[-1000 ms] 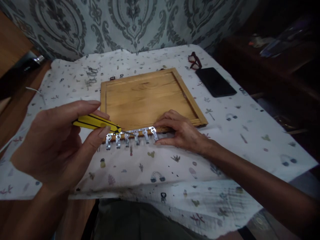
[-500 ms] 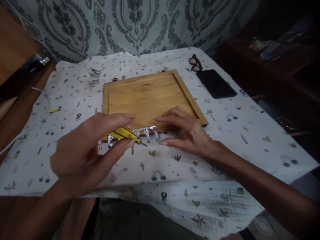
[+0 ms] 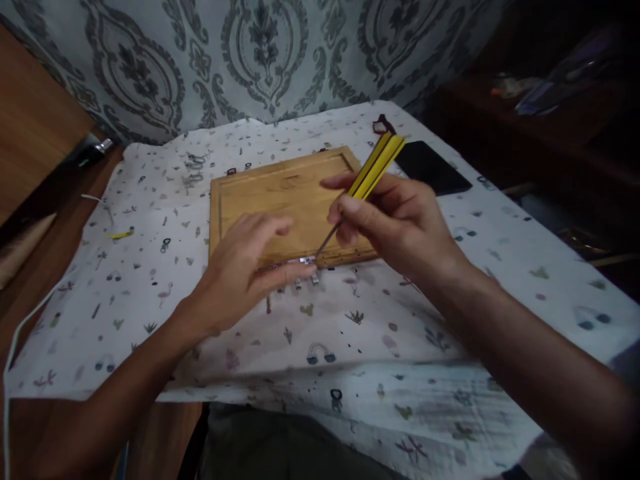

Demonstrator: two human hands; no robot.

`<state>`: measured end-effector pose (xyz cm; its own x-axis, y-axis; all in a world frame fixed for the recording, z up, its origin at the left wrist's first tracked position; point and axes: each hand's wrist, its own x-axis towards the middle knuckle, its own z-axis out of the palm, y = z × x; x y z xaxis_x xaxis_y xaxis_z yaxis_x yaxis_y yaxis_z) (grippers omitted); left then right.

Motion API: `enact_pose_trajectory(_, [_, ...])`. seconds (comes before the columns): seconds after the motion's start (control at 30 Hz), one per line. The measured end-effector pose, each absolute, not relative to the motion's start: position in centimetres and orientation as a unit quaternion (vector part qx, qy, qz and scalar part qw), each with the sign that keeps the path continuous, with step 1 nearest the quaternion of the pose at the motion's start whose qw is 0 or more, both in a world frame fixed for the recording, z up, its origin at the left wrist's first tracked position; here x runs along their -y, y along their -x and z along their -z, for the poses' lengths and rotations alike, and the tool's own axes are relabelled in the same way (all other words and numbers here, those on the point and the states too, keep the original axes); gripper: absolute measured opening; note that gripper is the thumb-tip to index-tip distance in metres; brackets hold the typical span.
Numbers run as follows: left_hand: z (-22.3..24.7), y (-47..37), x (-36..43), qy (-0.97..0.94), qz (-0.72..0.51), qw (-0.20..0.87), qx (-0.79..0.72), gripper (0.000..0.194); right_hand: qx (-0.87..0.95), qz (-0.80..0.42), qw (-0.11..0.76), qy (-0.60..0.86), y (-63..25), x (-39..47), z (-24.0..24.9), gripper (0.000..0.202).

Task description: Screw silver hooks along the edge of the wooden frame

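A screwdriver with a yellow and black handle (image 3: 377,167) is pinched in my right hand (image 3: 400,213). It tilts down to the left, its tip by a row of metal hooks (image 3: 315,278) along the near edge of a wooden board (image 3: 285,213). The board has a raised rim and lies on the table. My left hand (image 3: 240,273) is open, its fingers extended over the board's near left part. Its thumb lies along the hooks and covers several of them.
A patterned white cloth (image 3: 425,347) covers the table. Behind the right hand lie a black phone (image 3: 435,167) and dark red glasses (image 3: 383,123). Loose metal hooks (image 3: 194,170) sit at the back left, near a small yellow item (image 3: 120,235). A white cable (image 3: 23,327) runs along the left.
The screwdriver has passed from my left hand to my right, its tip now at the hooks. My left hand has moved right, its thumb onto the hooks; my right hand has risen.
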<state>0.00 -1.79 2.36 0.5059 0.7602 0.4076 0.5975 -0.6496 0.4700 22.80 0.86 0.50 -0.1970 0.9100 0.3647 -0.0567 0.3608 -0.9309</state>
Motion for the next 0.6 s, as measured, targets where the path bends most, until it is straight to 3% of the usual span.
enact_pose_trajectory(0.07, [-1.4,0.1,1.6,-0.890,-0.186,0.074,-0.409,0.051,0.594,-0.416,0.591,0.353,-23.1,-1.9,0.9,0.031])
enact_pose_trajectory(0.17, [-0.4,-0.4,1.6,-0.907,-0.114,0.036,-0.404,0.059,0.569,-0.348,0.631,0.395,-23.1,-2.5,2.3,0.033])
enact_pose_trajectory(0.3, [0.1,-0.8,1.6,-0.909,-0.100,0.031,-0.403,0.052,0.576,-0.285,0.640,0.422,-22.9,-1.8,2.7,0.030])
enact_pose_trajectory(0.6, [0.9,-0.7,1.8,-0.904,-0.105,0.036,-0.414,0.037,0.612,-0.297,0.602,0.418,-22.8,-1.2,3.5,0.033])
